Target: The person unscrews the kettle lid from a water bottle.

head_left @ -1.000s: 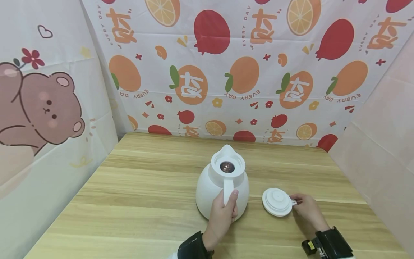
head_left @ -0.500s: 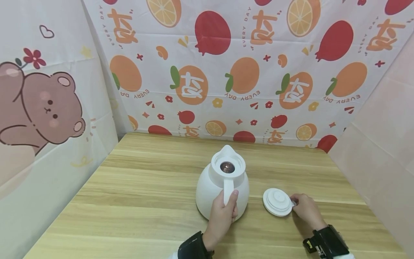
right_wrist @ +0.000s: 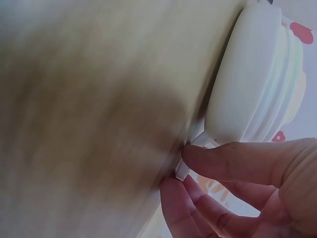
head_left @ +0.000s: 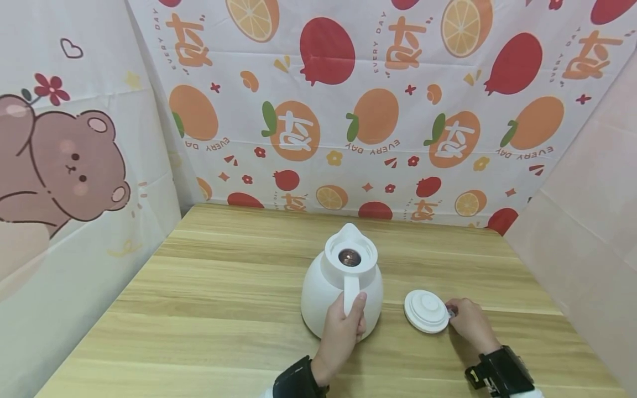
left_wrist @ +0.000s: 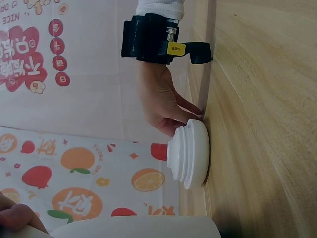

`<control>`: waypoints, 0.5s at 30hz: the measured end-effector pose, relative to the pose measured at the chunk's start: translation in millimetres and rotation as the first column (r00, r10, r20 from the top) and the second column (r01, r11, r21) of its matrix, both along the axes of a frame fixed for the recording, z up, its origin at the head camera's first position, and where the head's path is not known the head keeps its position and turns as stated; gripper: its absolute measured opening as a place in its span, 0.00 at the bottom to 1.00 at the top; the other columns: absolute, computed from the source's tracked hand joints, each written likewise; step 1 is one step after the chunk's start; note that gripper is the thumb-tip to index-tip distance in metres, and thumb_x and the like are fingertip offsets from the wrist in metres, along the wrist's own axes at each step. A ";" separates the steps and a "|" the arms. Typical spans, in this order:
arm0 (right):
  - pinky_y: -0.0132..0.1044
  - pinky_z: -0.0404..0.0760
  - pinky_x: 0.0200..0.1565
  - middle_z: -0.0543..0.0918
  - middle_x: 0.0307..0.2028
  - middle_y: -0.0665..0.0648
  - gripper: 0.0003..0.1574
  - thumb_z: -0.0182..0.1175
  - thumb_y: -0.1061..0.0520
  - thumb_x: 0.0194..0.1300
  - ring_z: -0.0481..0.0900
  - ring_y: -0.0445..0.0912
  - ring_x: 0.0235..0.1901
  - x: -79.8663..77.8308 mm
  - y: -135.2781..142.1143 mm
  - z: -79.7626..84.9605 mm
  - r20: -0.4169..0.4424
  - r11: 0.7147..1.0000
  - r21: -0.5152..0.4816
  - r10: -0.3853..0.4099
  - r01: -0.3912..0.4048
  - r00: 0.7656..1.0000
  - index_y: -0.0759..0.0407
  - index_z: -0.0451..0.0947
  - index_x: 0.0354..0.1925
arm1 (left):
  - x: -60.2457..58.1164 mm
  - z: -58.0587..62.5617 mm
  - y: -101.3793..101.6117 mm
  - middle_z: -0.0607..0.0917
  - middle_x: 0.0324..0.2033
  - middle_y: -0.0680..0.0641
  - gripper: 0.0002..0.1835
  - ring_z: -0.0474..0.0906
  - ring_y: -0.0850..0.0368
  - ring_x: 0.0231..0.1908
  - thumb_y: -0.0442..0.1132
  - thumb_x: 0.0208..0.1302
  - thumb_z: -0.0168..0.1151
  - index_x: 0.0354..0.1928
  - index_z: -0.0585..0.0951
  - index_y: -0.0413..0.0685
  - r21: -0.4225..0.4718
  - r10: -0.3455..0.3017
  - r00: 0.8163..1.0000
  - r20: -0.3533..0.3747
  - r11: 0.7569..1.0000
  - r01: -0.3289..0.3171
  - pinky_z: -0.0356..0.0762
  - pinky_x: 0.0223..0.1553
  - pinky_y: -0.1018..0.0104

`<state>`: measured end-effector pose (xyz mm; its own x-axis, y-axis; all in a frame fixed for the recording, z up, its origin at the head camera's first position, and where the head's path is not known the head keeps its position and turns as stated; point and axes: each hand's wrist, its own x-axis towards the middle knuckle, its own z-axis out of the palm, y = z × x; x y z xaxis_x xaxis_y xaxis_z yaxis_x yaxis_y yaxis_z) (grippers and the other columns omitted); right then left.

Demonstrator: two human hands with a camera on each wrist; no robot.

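Observation:
A white thermos jug (head_left: 314,298) stands upright on the table with its round mouth uncovered and its spout toward the back wall. My left hand (head_left: 340,334) grips the jug's handle, thumb on top. To the right of the jug lies its white stepped lid (head_left: 427,311), stepped side up. My right hand (head_left: 471,323) pinches the small tab at the lid's right edge; in the right wrist view the thumb and fingers (right_wrist: 213,161) close on that tab. In the left wrist view, the lid (left_wrist: 194,153) shows flat and low against the wood.
The wood-grain table (head_left: 199,309) is bounded by a fruit-print cloth (head_left: 373,116) at the back. A bear-print cloth (head_left: 144,166) hangs at the left and a pale one (head_left: 587,232) at the right. Both wrists wear black camera bands (head_left: 500,373).
My right hand has shifted slightly along the lid's tab, covering more of it, and the lid has moved a hair to the right. My left hand and the jug stay put.

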<state>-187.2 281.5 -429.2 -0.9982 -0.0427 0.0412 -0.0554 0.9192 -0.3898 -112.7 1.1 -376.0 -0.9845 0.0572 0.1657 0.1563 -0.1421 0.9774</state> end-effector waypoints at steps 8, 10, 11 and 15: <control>0.54 0.79 0.36 0.86 0.36 0.75 0.15 0.57 0.73 0.48 0.81 0.56 0.33 -2.0 -2.5 2.9 0.031 1.000 0.008 -0.021 0.021 0.999 0.73 0.83 0.37 | -1.1 1.6 0.0 0.64 0.13 0.49 0.23 0.59 0.69 0.11 0.43 0.71 0.48 0.29 0.65 0.25 0.003 0.005 1.000 0.005 1.000 -0.005 0.58 0.14 0.81; 0.54 0.79 0.36 0.86 0.36 0.74 0.15 0.57 0.73 0.48 0.81 0.56 0.33 -2.4 -2.7 3.6 0.028 1.000 0.013 -0.021 0.020 0.999 0.73 0.83 0.37 | -1.3 2.5 0.0 0.64 0.13 0.49 0.22 0.58 0.69 0.11 0.42 0.72 0.48 0.29 0.65 0.25 0.004 0.004 1.000 0.008 1.000 -0.004 0.58 0.14 0.81; 0.54 0.79 0.35 0.86 0.36 0.74 0.15 0.57 0.73 0.48 0.81 0.57 0.33 -2.8 -2.7 3.9 0.026 1.000 0.015 -0.018 0.018 0.999 0.73 0.83 0.37 | -1.5 3.0 0.0 0.64 0.13 0.49 0.22 0.58 0.69 0.11 0.42 0.72 0.48 0.29 0.65 0.25 0.006 0.004 1.000 0.009 1.000 -0.004 0.58 0.14 0.81; 0.55 0.79 0.36 0.86 0.35 0.75 0.15 0.57 0.73 0.47 0.82 0.59 0.34 -3.5 -2.7 5.3 0.017 1.000 0.024 -0.012 0.012 1.000 0.73 0.83 0.36 | -2.4 4.6 0.1 0.64 0.13 0.49 0.22 0.59 0.69 0.11 0.42 0.72 0.48 0.29 0.65 0.25 0.004 0.007 1.000 0.013 1.000 -0.007 0.58 0.14 0.81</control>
